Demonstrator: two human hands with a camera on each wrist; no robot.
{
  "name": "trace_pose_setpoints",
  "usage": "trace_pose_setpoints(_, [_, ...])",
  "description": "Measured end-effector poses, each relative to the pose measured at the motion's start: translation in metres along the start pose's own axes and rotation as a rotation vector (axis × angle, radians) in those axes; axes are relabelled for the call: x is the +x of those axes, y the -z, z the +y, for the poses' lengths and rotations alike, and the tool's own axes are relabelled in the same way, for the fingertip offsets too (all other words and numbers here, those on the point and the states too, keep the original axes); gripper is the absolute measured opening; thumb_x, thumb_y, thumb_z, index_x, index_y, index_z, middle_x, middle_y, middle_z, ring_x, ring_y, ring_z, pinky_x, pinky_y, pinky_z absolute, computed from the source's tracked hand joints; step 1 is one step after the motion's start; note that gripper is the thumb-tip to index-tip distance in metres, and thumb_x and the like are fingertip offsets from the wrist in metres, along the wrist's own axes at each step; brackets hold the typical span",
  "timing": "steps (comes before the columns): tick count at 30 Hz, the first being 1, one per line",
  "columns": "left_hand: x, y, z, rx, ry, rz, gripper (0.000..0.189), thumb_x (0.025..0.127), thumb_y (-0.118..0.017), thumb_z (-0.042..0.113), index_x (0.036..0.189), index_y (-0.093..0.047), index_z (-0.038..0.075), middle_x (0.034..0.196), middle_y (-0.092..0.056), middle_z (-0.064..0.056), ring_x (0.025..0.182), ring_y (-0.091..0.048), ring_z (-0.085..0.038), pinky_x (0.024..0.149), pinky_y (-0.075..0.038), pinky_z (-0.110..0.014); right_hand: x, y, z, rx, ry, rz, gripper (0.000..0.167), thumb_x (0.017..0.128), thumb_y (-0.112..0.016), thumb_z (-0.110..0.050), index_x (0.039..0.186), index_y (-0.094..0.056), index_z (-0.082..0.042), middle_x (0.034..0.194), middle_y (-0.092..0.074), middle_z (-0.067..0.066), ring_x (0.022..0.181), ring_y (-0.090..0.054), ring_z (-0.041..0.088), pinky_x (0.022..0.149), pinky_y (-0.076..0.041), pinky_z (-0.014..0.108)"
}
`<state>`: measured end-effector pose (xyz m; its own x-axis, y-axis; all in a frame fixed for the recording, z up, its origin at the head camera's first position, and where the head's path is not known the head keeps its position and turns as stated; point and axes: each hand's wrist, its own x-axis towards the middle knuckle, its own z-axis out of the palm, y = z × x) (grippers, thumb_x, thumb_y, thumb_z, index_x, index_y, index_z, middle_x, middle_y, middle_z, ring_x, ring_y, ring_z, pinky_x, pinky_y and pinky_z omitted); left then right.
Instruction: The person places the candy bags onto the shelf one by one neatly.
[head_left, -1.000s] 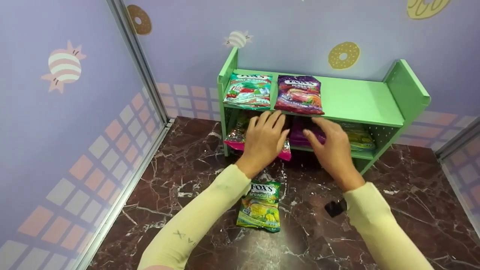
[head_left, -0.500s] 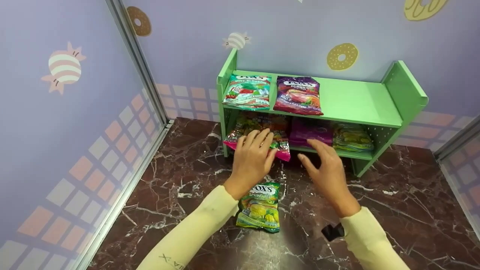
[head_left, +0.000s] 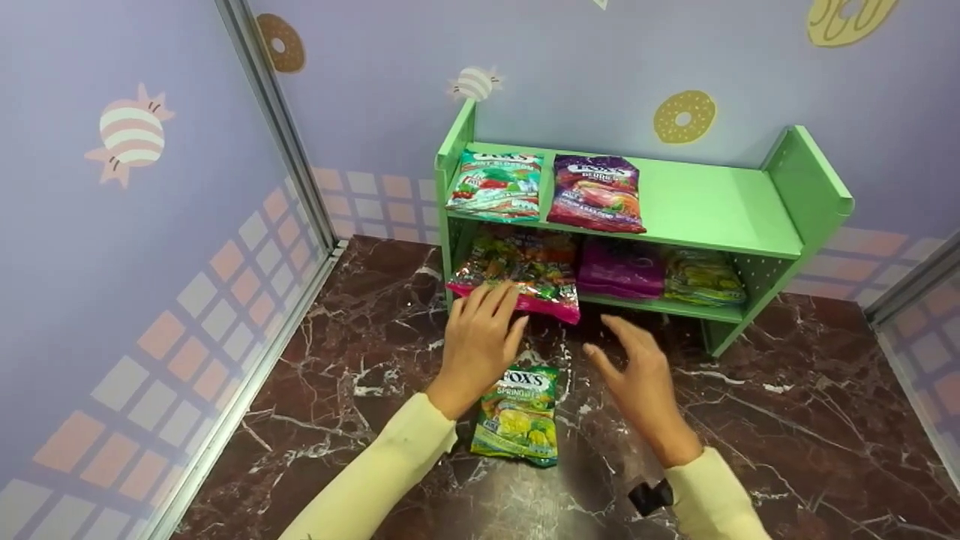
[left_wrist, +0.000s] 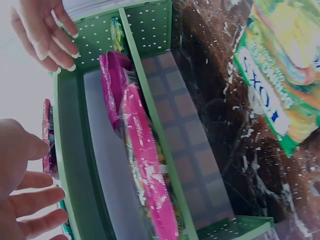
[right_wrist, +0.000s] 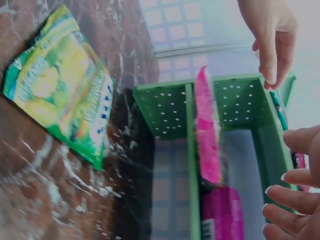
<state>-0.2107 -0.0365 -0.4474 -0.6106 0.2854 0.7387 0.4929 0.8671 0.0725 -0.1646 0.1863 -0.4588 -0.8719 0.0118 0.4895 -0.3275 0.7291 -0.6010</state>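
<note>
In the head view my left hand is held over the floor in front of the green shelf, its loosely bent fingers overlapping the pink edge of a candy bag. Contact there cannot be told. My right hand is held to the right, thumb and fingers apart, holding nothing. Between the forearms a green and yellow FOX'S candy bag lies flat on the floor. The lower shelf also holds a purple bag and a yellow-green bag. In the left wrist view both hands, left and right, appear empty.
A mint FOX'S bag and a purple berries bag lie on the top shelf. Purple printed walls stand at the left and back. Dark marbled floor surrounds the shelf. The pink-edged bag overhangs the lower shelf's front.
Both hands have drawn back from the shelf and downward, the left one also leftward. The bags on the lower shelf have come into fuller view. The bag on the floor stays put.
</note>
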Motion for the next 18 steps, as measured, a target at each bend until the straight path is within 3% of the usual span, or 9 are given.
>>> trace_pose_setpoints(6, [-0.016,-0.004,-0.005,-0.019,0.037,-0.027,0.038,0.092,-0.065,0.034,0.125,-0.066,0.014,0.124,-0.067,-0.002,0.111,-0.060,-0.023,0.086,-0.048,-0.039,-0.015,-0.016,0.005,0.016,-0.064,-0.038,0.053,0.085,-0.075,-0.021,0.132,-0.058,-0.004,0.134,-0.058,0.019,0.126,-0.052,0.037,0.107,-0.041,0.052])
trace_pose_setpoints(18, [-0.051,-0.010,-0.015,-0.043,0.152,-0.094,0.039,0.092,-0.065,0.033,0.125,-0.066,0.012,0.124,-0.067,-0.004,0.110,-0.061,-0.024,0.086,-0.049,-0.040,-0.035,-0.040,0.013,0.004,-0.109,-0.102,0.054,0.085,-0.075,-0.027,0.130,-0.059,-0.003,0.132,-0.060,0.019,0.124,-0.054,0.037,0.106,-0.041,0.053])
